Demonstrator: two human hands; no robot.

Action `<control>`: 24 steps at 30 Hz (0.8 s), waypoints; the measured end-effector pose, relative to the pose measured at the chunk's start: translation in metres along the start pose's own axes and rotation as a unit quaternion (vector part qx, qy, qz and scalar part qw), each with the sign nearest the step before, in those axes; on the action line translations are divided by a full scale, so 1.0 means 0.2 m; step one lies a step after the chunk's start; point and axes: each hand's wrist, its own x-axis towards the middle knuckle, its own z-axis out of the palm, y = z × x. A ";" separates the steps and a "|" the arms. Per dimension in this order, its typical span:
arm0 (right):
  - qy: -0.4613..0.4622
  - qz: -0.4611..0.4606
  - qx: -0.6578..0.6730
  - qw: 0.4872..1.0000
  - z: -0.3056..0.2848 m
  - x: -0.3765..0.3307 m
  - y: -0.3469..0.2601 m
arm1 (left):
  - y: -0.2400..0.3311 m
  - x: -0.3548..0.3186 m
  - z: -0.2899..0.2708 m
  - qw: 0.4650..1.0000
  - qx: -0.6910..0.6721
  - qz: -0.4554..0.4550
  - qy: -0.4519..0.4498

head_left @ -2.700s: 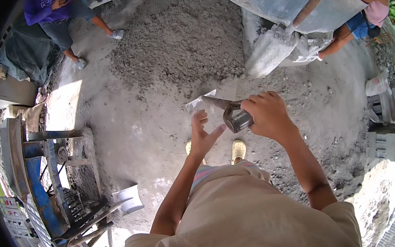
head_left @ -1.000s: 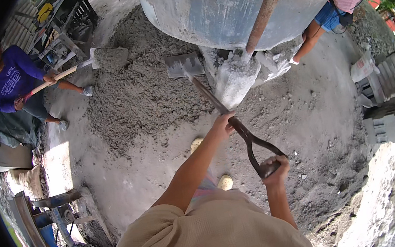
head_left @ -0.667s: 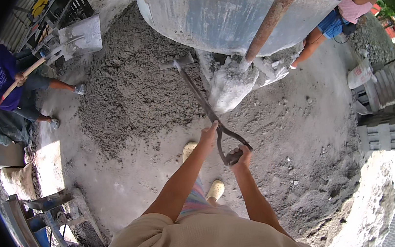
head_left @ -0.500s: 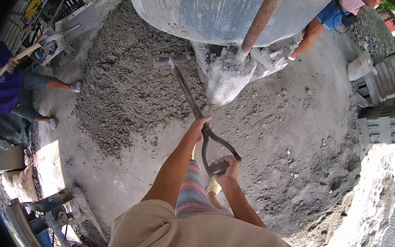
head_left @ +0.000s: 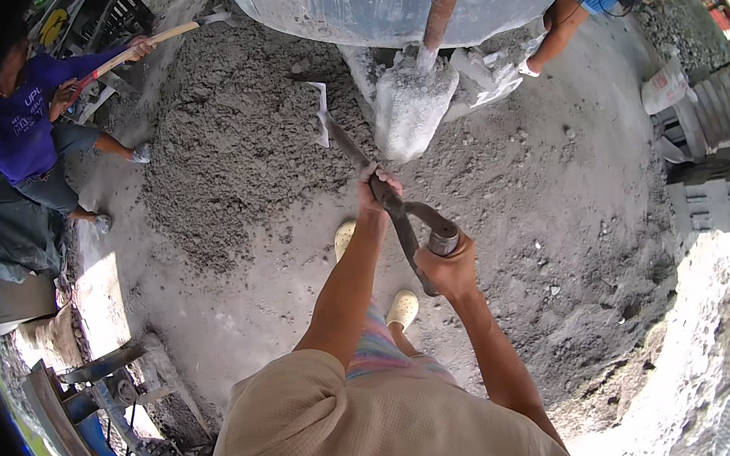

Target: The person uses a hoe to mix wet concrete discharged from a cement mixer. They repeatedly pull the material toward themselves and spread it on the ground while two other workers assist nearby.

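Grey ground; shovel axis slants, blade forward-left; left hand wraps shaft, right hand clenches grip.

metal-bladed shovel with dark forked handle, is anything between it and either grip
Nothing visible: the left grip wraps the shovel near its fork, and the right grip holds the crossbar at the handle's end.

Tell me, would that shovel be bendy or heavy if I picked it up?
The shovel would probably stay stiff, because its shaft looks thick. It might feel heavy at the far end, since the blade sits out beyond the left hand and the right hand.
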 end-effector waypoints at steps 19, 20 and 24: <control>-0.015 -0.247 -0.254 0.935 -0.35 -0.65 -0.12 | -0.07 -0.37 0.16 0.983 -0.107 0.130 -0.073; 0.048 -0.186 -0.203 0.960 -0.41 -0.70 -0.04 | -0.07 -0.34 0.12 0.990 -0.095 0.098 -0.024; 0.302 0.159 0.149 0.928 -0.54 -0.81 0.20 | -0.32 -0.28 -0.15 0.943 0.176 0.059 0.278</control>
